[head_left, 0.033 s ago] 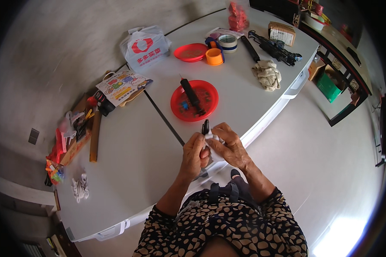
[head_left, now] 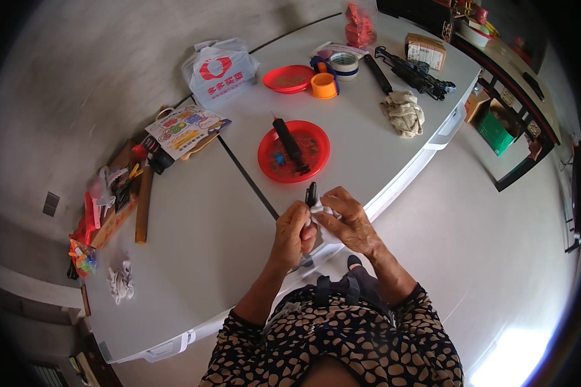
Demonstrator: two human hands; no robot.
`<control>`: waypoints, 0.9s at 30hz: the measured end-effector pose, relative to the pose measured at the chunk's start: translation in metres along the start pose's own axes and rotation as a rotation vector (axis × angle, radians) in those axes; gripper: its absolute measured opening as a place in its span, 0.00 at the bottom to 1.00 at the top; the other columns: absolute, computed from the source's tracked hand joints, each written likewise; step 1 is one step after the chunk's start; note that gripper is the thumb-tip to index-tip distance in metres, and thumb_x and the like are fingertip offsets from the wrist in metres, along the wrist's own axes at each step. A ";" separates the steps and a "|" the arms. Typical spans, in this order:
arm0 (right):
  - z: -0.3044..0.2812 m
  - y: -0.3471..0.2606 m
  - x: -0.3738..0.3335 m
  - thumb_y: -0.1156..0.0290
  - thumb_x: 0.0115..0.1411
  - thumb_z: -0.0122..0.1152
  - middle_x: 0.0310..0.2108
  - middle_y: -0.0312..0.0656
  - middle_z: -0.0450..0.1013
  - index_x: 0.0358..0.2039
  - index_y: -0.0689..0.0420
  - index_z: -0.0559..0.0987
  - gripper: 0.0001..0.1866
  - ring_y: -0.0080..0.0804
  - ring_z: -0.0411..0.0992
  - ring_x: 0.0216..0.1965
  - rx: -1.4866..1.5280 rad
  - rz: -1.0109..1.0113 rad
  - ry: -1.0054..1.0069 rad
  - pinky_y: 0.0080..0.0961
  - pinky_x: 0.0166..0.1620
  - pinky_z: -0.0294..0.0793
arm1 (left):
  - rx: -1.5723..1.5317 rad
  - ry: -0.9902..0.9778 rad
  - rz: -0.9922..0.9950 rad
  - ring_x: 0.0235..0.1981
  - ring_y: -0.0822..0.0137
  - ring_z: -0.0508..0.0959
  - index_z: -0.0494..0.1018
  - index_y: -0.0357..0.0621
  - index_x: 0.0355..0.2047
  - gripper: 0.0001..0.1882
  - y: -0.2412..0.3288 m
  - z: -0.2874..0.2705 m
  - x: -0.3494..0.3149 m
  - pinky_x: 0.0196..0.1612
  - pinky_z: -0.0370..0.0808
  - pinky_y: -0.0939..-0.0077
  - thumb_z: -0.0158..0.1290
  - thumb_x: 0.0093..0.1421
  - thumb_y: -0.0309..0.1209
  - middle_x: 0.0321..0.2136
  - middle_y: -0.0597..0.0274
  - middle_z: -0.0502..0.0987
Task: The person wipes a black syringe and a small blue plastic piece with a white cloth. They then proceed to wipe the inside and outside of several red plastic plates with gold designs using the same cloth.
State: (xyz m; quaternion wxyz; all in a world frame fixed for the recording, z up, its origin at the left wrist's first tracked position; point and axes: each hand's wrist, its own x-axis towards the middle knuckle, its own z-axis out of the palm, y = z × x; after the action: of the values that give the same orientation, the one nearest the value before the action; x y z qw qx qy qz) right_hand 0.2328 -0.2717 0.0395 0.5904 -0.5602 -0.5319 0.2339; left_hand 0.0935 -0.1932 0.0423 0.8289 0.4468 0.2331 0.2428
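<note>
the person's left grip [head_left: 295, 232] is clenched around a slim black object [head_left: 312, 193], whose upper end stands up past the thumb; its lower part is hidden by the fingers. the right grip [head_left: 350, 222] pinches a white cloth [head_left: 328, 233] that is bunched against the black object, some of it hanging below the fingers. both are held close together at the near edge of the grey surface [head_left: 193, 264], in front of the person's body.

just beyond them sits a red plate [head_left: 325, 147], with a black tool [head_left: 289, 143] lying aslant across it, thin tip pointing away from the person. small blue bits [head_left: 277, 157] lie beside the tool on the plate.

farther back are a second red plate [head_left: 287, 79], an orange ring-shaped piece [head_left: 323, 85] next to it and a roll of tape [head_left: 344, 63] just behind. to the right lies a crumpled cream cloth [head_left: 403, 115]; to the far left, near the surface's edge, lies a small whitish bundle [head_left: 121, 284]. a white plastic bag [head_left: 221, 77] stands by the wall.
</note>
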 end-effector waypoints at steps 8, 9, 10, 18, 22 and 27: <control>-0.011 -0.013 0.012 0.72 0.58 0.61 0.30 0.33 0.76 0.42 0.60 0.78 0.12 0.18 0.71 0.31 0.715 0.327 0.132 0.17 0.36 0.71 | 0.116 -0.148 -0.039 0.10 0.82 0.51 0.64 0.44 0.31 0.14 0.005 0.003 -0.004 0.13 0.46 0.85 0.40 0.69 0.40 0.14 0.73 0.56; -0.007 -0.017 0.012 0.71 0.58 0.60 0.30 0.35 0.76 0.41 0.63 0.78 0.12 0.18 0.71 0.29 0.732 0.331 0.122 0.17 0.34 0.71 | 0.182 -0.131 -0.025 0.11 0.81 0.51 0.65 0.44 0.32 0.13 0.005 0.003 -0.006 0.14 0.47 0.85 0.40 0.69 0.39 0.14 0.74 0.56; -0.006 -0.015 0.013 0.71 0.57 0.60 0.29 0.36 0.76 0.40 0.64 0.77 0.12 0.18 0.71 0.29 0.766 0.343 0.126 0.16 0.33 0.71 | 0.297 -0.098 0.094 0.12 0.81 0.52 0.65 0.43 0.31 0.13 0.002 0.003 -0.005 0.15 0.49 0.84 0.41 0.68 0.39 0.14 0.73 0.57; -0.005 -0.005 0.018 0.71 0.57 0.56 0.29 0.40 0.75 0.40 0.66 0.75 0.13 0.21 0.72 0.26 0.811 0.514 0.302 0.17 0.29 0.72 | 1.085 0.198 0.664 0.16 0.76 0.62 0.69 0.37 0.31 0.09 -0.001 -0.003 -0.008 0.19 0.60 0.78 0.51 0.62 0.31 0.15 0.67 0.61; -0.023 -0.004 0.019 0.71 0.60 0.53 0.30 0.38 0.74 0.41 0.64 0.75 0.12 0.27 0.73 0.27 0.911 0.378 0.286 0.22 0.31 0.75 | 1.316 0.225 0.896 0.16 0.69 0.66 0.71 0.39 0.31 0.07 0.015 -0.004 -0.008 0.19 0.63 0.75 0.57 0.56 0.27 0.16 0.61 0.65; -0.017 -0.015 0.020 0.70 0.55 0.60 0.31 0.43 0.74 0.38 0.58 0.79 0.11 0.34 0.73 0.33 -0.023 0.050 -0.144 0.27 0.36 0.72 | 1.613 0.127 1.014 0.16 0.65 0.69 0.72 0.44 0.28 0.11 0.027 -0.004 -0.007 0.17 0.64 0.70 0.63 0.47 0.29 0.16 0.64 0.68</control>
State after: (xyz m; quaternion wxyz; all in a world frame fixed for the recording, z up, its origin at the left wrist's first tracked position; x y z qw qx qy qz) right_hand 0.2499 -0.2654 0.0634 0.5382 -0.5617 -0.5614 0.2823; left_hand 0.0806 -0.1816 0.0641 0.0530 0.9176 0.1535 0.3629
